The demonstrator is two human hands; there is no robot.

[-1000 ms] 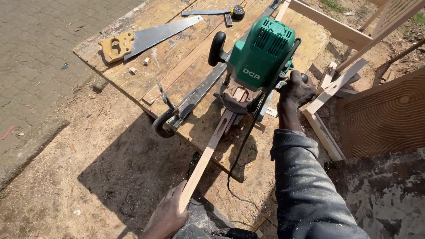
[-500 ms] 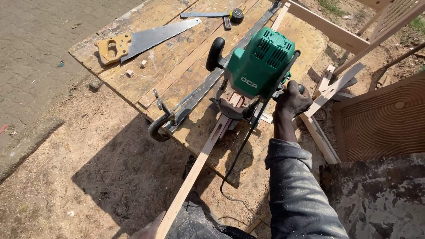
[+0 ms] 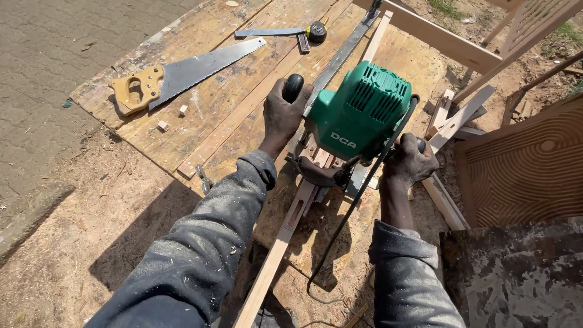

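Green router (image 3: 358, 115) sits on a thin wood strip (image 3: 285, 234) that runs from the bottom middle up to the upper right. The left hand (image 3: 282, 112) is wrapped around its black knob, and the right hand (image 3: 410, 161) is wrapped around the other handle.

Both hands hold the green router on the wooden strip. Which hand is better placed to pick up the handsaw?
Left, probably. The left hand grips the router knob on the side toward the handsaw, with only bare bench between. The right hand is on the far side of the router.
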